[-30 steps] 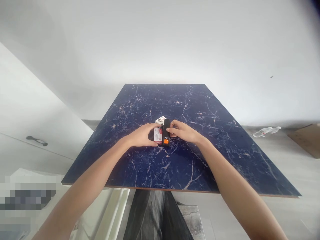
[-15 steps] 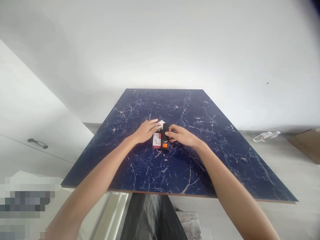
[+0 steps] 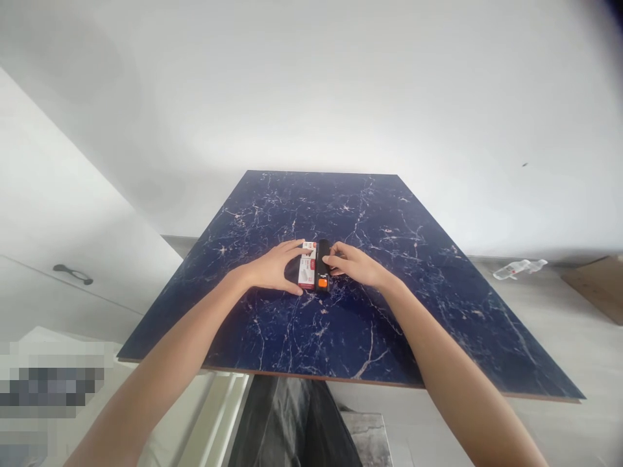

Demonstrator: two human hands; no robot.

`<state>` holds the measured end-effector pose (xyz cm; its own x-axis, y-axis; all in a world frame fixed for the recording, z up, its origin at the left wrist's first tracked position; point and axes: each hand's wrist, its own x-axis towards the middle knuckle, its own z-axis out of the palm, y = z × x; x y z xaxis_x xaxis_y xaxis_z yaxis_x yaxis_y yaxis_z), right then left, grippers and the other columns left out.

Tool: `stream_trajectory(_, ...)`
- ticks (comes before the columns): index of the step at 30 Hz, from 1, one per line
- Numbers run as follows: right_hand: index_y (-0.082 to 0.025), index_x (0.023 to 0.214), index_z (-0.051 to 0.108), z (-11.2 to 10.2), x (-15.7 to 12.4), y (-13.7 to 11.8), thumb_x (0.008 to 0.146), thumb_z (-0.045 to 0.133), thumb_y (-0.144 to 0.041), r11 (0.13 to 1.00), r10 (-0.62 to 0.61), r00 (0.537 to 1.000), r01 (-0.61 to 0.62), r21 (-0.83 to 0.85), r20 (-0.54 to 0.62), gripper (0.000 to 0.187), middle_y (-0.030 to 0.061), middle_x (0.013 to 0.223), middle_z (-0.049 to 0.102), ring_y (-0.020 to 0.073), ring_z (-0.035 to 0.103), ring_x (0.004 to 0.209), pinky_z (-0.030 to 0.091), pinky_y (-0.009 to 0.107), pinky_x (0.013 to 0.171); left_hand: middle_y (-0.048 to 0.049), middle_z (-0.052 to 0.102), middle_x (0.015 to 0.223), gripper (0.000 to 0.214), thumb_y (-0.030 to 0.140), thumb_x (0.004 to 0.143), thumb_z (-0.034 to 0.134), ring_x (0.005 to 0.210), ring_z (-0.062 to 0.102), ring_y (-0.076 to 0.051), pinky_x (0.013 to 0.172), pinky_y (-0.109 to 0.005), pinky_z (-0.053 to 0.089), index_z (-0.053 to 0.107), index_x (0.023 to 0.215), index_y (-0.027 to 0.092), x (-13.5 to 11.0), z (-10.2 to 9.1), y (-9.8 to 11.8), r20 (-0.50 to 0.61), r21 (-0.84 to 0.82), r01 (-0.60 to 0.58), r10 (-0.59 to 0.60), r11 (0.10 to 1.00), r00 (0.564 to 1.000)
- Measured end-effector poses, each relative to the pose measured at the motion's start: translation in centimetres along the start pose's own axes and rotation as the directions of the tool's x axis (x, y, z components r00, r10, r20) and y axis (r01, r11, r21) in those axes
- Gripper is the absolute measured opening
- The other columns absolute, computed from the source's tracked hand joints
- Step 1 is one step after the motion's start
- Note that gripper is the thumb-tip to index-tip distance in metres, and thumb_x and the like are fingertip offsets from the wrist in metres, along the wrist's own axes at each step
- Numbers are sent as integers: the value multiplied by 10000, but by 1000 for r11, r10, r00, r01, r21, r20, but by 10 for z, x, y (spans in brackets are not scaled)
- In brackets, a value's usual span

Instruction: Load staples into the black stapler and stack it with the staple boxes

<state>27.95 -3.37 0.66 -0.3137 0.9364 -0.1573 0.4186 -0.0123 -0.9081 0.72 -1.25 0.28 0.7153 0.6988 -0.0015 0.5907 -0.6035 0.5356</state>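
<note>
A black stapler (image 3: 322, 266) with an orange end lies in the middle of the dark blue marble-patterned table (image 3: 350, 324). Right beside it, on its left, is a small red and white box (image 3: 306, 272). My left hand (image 3: 272, 269) curls round the box, thumb at its near corner and fingers at its far end. My right hand (image 3: 357, 266) rests on the table against the stapler's right side, its fingertips pinching the black body.
A white cabinet with a dark handle (image 3: 73, 274) stands to the left. On the floor at the right lie a crumpled clear plastic bottle (image 3: 518, 267) and a brown cardboard sheet (image 3: 596, 285). My dark trousers (image 3: 296, 421) show under the near table edge.
My left hand drew back from the far white box to grip the red and white box beside the stapler. The second small box behind is no longer visible. The right hand stayed on the stapler.
</note>
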Motion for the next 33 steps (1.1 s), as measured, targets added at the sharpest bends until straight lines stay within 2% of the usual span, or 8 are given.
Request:
stream_trajectory(11,-222,947,558,2,-2,-4,906,626,-453,997,-7,1000,5,-72,-25,244,28,936,709,169,676,777,569,296,704,-90,194,1659,1188,655,628,840,1494,265,-396,1173,-534,350,229,1607,370,2,7,6,-25,-18,35,-35,999,999)
stream_trajectory(14,-229,958,552,2,-5,-9,910,604,-479,973,-29,992,-1,-233,-123,260,27,887,704,186,667,771,536,303,721,-104,210,1644,1216,659,623,841,1476,309,-381,1170,-502,365,211,1614,342,7,14,9,-56,-32,35,-37,999,998)
stream_trajectory(17,-227,989,550,-4,-12,-8,886,623,-515,929,-73,960,-33,-370,-270,315,66,961,710,226,674,856,505,315,762,-113,199,1644,1213,684,636,820,1462,325,-397,1169,-514,354,202,1616,324,24,25,15,-104,-19,43,-44,999,994)
stream_trajectory(20,-219,1085,558,-24,-26,7,873,635,-517,922,-87,921,-70,-380,-380,374,95,1123,699,246,673,975,495,319,822,-135,258,1614,1195,711,641,797,1416,385,-408,1138,-518,377,231,1606,292,64,37,29,-125,7,6,-5,1000,992)
stream_trajectory(24,-225,1273,539,-73,-57,47,890,608,-466,901,-91,846,-154,-405,-525,458,90,1192,684,253,663,1040,492,351,897,-169,356,1545,1202,765,616,769,1344,466,-408,1101,-493,409,286,1580,231,151,68,70,-124,4,-99,99,995,987)
stream_trajectory(29,-210,1355,502,-140,-94,96,896,542,-392,870,-57,637,-346,-351,-769,496,102,1204,678,275,639,1098,474,402,968,-214,369,1533,1220,730,567,808,1386,431,-411,1164,-497,326,327,1549,187,261,116,137,-139,16,-189,189,982,972)
stream_trajectory(31,-203,1367,494,-155,-100,107,895,520,-390,868,-12,574,-400,-293,-819,508,107,1172,687,291,641,1082,481,421,957,-231,345,1556,1229,730,571,803,1435,365,-418,1184,-540,268,307,1556,187,288,128,154,-118,24,-198,200,980,973)
stream_trajectory(33,-197,1375,490,-163,-100,114,884,523,-395,868,-2,543,-417,-271,-840,531,115,1170,689,305,642,1076,485,435,951,-240,292,1595,1269,742,569,798,1473,298,-429,1195,-571,221,260,1578,190,300,134,162,-96,28,-202,204,979,974)
